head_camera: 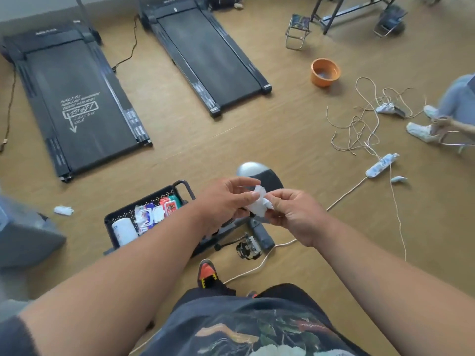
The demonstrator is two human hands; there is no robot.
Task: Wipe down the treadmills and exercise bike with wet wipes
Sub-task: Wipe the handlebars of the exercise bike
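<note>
Both hands meet above the exercise bike (259,235), which stands on the wood floor directly below them. The left hand (226,199) and the right hand (293,214) each pinch a crumpled white wet wipe (258,204) between thumb and curled fingers, holding it stretched between them.

Just left of the bike sits a black perforated basket (120,214) holding packs of wipes (154,214) in white, blue and red wrappers; their printing is too blurred to read. A white tub (124,231) lies in the same basket, its label unreadable.

Beyond the bike and to its left lies a flat black treadmill (77,98), whose belt carries white lettering, a boxed line and an arrow, none of it legible. A second treadmill (205,57) lies farther off, straight beyond the bike; small brand marks on both front bars are too blurred to make out.

An orange bowl (325,71) stands far beyond the bike to the right. A white power strip (381,165) with tangled cords lies right of the bike. A used white wipe (63,210) lies on the floor left of the basket.
</note>
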